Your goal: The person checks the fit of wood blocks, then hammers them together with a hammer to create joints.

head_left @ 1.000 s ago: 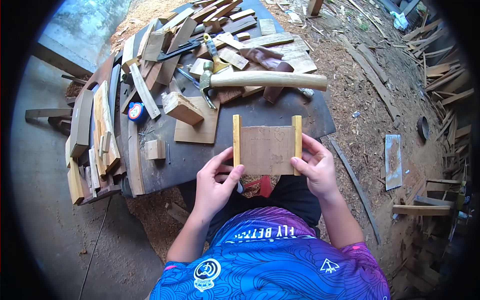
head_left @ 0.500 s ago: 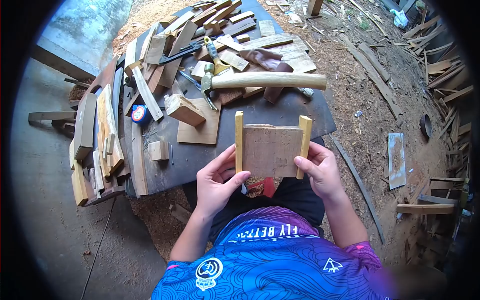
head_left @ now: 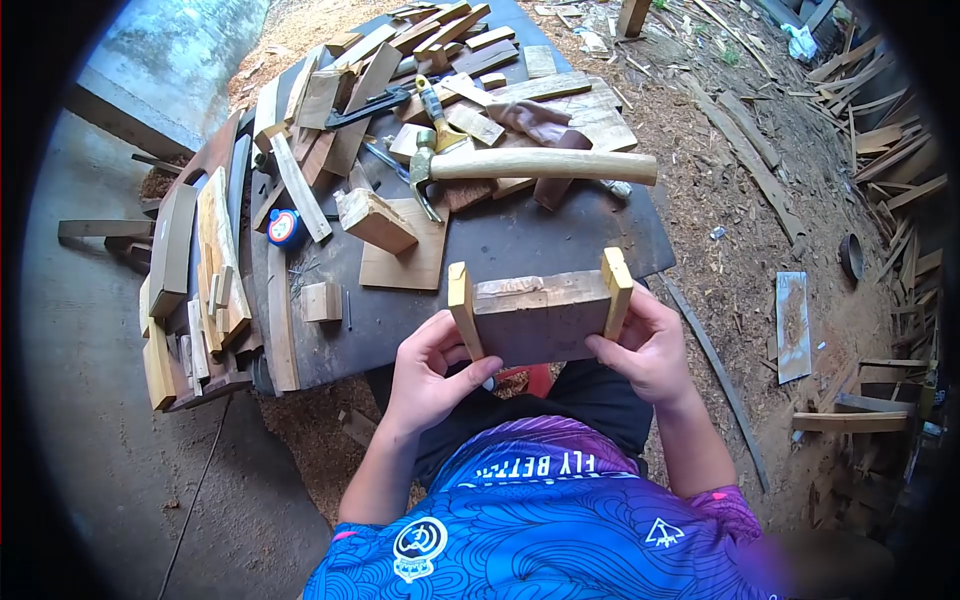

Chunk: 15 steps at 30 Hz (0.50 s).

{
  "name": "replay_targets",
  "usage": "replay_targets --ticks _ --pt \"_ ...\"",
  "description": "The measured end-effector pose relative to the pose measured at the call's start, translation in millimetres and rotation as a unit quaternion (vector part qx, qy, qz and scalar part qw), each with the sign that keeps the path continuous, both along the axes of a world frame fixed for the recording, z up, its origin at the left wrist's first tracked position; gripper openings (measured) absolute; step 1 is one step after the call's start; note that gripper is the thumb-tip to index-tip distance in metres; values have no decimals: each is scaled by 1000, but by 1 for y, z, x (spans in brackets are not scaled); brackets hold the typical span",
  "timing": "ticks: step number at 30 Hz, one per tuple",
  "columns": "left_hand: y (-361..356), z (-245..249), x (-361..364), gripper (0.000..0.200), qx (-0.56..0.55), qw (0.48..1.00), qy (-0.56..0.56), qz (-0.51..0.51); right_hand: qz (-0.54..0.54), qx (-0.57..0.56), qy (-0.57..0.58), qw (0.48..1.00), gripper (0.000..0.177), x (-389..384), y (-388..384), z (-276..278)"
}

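Between my hands is a small wooden assembly, a brown board with a lighter strip along each side. My left hand grips the left strip, thumb at its lower end. Closed on the right strip, my right hand has its thumb on the near face. The assembly is tilted so that the board's rough far edge shows. Just beyond it, a claw hammer lies across wood pieces, its head to the left. A wood block stands on a flat square board.
A dark table carries a heap of offcuts, a brush, a clamp and a blue tape measure. A small wooden cube lies beside a nail. Scrap wood lies on the ground at right.
My hands have tipped the wooden assembly, so its far edge now faces up toward me and the board's face appears foreshortened. Both hands keep their hold. The view has shifted slightly.
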<state>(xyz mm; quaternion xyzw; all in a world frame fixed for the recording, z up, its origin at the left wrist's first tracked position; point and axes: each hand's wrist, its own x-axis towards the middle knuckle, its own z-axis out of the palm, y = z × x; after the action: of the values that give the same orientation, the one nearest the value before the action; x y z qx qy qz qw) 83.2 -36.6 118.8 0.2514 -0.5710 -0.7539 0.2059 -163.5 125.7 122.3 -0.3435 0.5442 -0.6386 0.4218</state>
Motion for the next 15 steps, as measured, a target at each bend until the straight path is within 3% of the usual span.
replay_targets --ticks 6,12,13,15 --pt "4 2 1 72 10 1000 4 25 -5 62 -82 995 61 -2 -12 1" --pt "17 30 -3 79 -190 975 27 114 22 24 -61 998 58 0 -17 1" --pt "15 38 -3 79 -250 962 -24 110 19 -31 -37 999 54 5 -22 -4" --pt "8 48 -10 83 -364 920 -23 144 4 -48 -26 998 49 14 -29 -18"
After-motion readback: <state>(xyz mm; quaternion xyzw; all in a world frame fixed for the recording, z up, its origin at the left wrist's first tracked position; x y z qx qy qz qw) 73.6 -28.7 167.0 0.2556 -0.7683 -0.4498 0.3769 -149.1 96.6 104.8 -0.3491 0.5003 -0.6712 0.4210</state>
